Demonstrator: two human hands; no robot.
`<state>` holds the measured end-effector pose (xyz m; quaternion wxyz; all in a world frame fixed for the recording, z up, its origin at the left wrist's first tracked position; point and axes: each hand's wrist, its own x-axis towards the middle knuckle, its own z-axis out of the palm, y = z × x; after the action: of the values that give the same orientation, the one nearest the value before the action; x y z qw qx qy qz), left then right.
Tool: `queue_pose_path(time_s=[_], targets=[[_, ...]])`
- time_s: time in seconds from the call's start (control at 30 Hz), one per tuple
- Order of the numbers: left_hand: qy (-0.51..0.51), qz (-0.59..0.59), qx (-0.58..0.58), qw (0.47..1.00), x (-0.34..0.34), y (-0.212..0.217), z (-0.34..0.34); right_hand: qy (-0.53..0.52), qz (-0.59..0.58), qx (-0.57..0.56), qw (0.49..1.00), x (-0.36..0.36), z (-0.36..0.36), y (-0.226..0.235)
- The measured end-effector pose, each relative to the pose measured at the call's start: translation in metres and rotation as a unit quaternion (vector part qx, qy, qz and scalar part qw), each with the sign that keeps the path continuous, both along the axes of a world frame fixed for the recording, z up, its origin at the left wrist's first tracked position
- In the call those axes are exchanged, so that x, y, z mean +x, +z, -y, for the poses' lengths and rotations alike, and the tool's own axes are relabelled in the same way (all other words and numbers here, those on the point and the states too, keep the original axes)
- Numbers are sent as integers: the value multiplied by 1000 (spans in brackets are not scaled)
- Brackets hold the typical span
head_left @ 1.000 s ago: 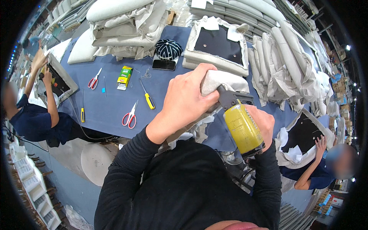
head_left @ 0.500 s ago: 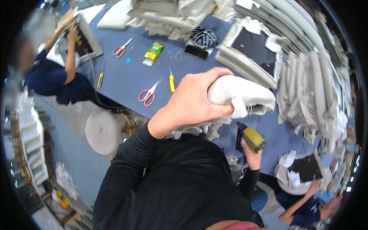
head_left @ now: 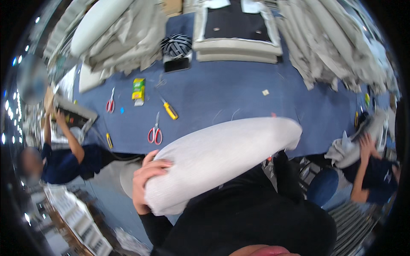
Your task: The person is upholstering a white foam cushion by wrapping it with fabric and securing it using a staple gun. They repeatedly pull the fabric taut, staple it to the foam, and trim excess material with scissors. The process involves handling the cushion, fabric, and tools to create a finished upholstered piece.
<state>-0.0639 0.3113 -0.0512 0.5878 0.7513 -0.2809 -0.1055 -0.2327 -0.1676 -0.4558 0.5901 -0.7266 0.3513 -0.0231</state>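
Note:
A long padded seat cushion covered in pale grey fabric is tilted across the front of my body, above the table's near edge. My left hand grips its left end, with the fingers curled over the upper face. From the right, my dark-sleeved right arm reaches up behind the cushion's other end. That hand is almost wholly hidden, so its fingers and anything in them cannot be made out. Beyond the cushion lie red-handled scissors and a yellow-handled screwdriver.
On the blue table are a green-yellow box, a second pair of scissors, a phone and a patterned ball-shaped thing. Upholstered pieces and fabric piles line the back. Co-workers handle pieces at left and right.
The cushion has swung round to show its long covered face, my left hand now at its left end. The yellow-and-black power tool in my right hand has gone from sight. The view has turned.

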Motion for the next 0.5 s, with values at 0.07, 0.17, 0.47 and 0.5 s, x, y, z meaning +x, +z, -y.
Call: queue_pose_path(time_s=[0.07,0.17,0.47,0.5], targets=[[80,16,40,996,-2,-32,-38,84,45,213,973,43,-27,50],[179,0,-74,981,11,-102,-103,170,67,313,932,47,-62,117],[210,-337,-380,835,66,-165,-55,222,121,-183,950,84,-1,324],[250,-361,-399,805,81,-175,-32,197,203,-229,931,83,-9,357]])
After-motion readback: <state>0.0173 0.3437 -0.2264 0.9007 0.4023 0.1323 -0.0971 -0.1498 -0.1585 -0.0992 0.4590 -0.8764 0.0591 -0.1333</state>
